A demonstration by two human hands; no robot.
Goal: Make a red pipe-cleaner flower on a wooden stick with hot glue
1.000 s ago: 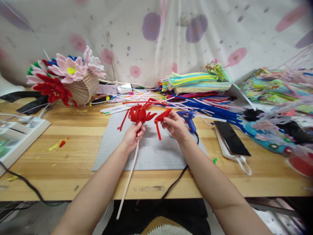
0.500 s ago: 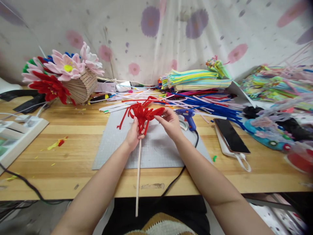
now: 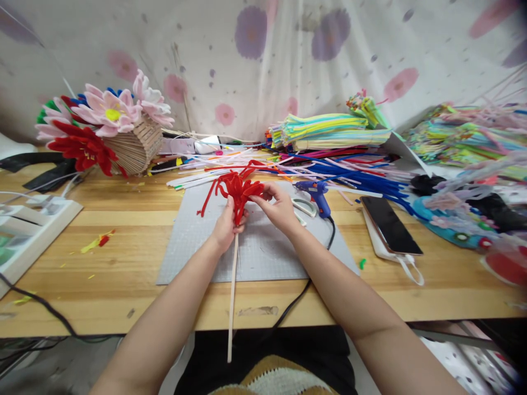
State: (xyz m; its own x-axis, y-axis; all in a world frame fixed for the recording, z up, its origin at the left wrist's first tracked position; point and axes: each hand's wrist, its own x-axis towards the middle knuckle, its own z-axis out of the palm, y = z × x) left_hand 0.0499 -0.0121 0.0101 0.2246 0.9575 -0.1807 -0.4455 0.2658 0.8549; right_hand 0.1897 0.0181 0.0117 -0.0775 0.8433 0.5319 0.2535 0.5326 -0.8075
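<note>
A red fuzzy flower (image 3: 237, 189) on a pale stick (image 3: 233, 299) is held upright over the grey cutting mat (image 3: 181, 249). My left hand (image 3: 226, 226) is closed around the flower's base, where the stick begins. At the flower's right side, my right hand (image 3: 280, 206) pinches a red petal between thumb and fingers. Loose red stems (image 3: 206, 202) lie just left of and behind the flower. Behind my right hand, a blue glue gun (image 3: 315, 196) rests on the mat beside scissors with pale handles (image 3: 304, 208).
A basket (image 3: 138, 145) of fuzzy flowers stands at the back left, above a white power strip (image 3: 37, 236). Coloured stems (image 3: 333, 131) are piled along the back. A phone (image 3: 391, 227) lies on the right; the glue gun's black cable (image 3: 294, 302) runs to the front edge.
My right hand has moved left, closer to my left hand, and the petal it pinches has come in toward the flower's middle. My left hand has stayed nearly still.
</note>
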